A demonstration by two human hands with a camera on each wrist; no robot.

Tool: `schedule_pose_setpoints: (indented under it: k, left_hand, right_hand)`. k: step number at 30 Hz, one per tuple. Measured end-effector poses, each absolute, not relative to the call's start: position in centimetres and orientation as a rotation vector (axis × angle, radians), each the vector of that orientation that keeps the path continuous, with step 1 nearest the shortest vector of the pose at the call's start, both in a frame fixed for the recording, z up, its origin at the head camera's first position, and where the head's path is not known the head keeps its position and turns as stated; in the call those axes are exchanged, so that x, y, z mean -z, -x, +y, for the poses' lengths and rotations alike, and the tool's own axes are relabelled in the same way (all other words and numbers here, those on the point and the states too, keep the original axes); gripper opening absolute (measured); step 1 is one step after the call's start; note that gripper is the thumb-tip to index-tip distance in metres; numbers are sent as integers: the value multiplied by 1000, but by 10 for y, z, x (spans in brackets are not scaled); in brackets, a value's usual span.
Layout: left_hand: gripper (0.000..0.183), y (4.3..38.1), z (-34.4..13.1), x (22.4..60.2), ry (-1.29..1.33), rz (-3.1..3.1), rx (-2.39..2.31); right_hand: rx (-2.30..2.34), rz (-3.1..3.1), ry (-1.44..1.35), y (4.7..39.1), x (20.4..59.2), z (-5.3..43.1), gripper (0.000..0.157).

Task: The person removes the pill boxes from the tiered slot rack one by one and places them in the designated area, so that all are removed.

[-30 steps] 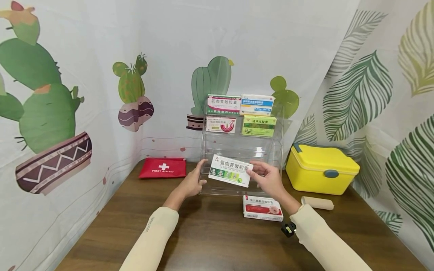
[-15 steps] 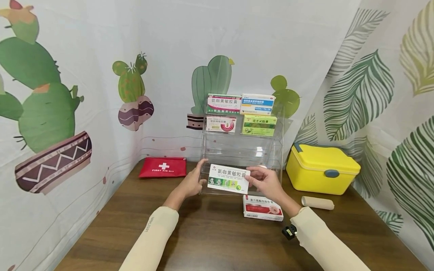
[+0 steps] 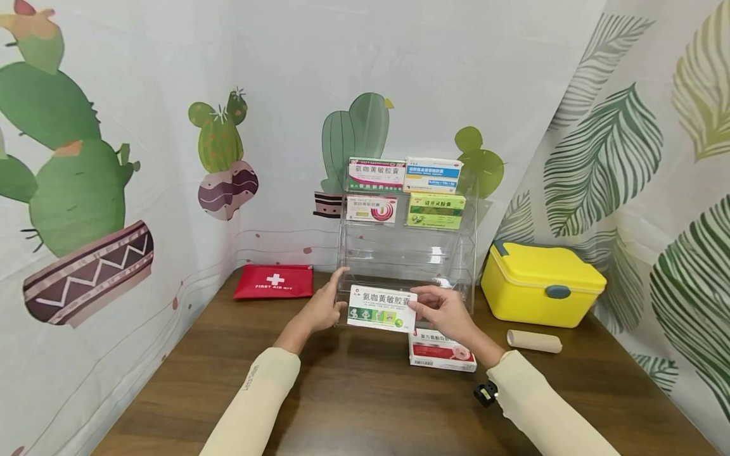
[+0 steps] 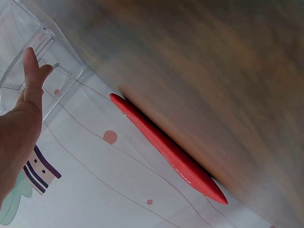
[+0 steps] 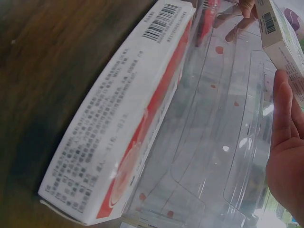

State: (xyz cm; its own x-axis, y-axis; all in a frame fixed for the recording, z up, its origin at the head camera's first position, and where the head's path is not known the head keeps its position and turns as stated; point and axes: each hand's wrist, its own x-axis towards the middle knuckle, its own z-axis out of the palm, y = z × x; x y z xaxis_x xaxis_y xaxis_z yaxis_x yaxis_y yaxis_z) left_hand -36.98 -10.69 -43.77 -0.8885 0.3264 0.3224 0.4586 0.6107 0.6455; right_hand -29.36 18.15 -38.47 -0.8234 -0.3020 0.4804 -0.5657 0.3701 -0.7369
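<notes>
My right hand [image 3: 447,311] pinches the right end of a white and green medicine box [image 3: 381,308], its printed front facing me, before the lower tiers of a clear acrylic display rack [image 3: 399,244]. In the right wrist view the thumb [image 5: 282,102] lies along the end of that box. My left hand [image 3: 324,303] rests at the rack's left side, fingers fairly straight; the left wrist view shows this hand [image 4: 32,95] against the clear side panel. A red and white medicine box [image 3: 441,352] lies on the table below my right hand, in front of the rack.
The rack's upper tiers hold a pink and green box [image 3: 376,176], a blue and white box [image 3: 432,176], a white and red box [image 3: 371,209] and a green box [image 3: 436,211]. A red first aid pouch [image 3: 274,282] lies left; a yellow case [image 3: 542,285] and beige cylinder [image 3: 534,341] stand right.
The white and green box has come down and slightly left in my right hand, and its tilt has lessened. My left hand has stayed at the rack's side.
</notes>
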Motion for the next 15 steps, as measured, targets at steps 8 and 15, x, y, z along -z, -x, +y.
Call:
schedule_pose_setpoints:
  k: [8, 15]
  left_hand:
    - [87, 371, -108, 438, 672, -2651, 1136]
    - [87, 370, -108, 439, 672, -2658, 1151]
  right_hand:
    - [-1423, -2418, -782, 290, 390, 182, 28]
    - [-1412, -2438, -825, 300, 406, 185, 27]
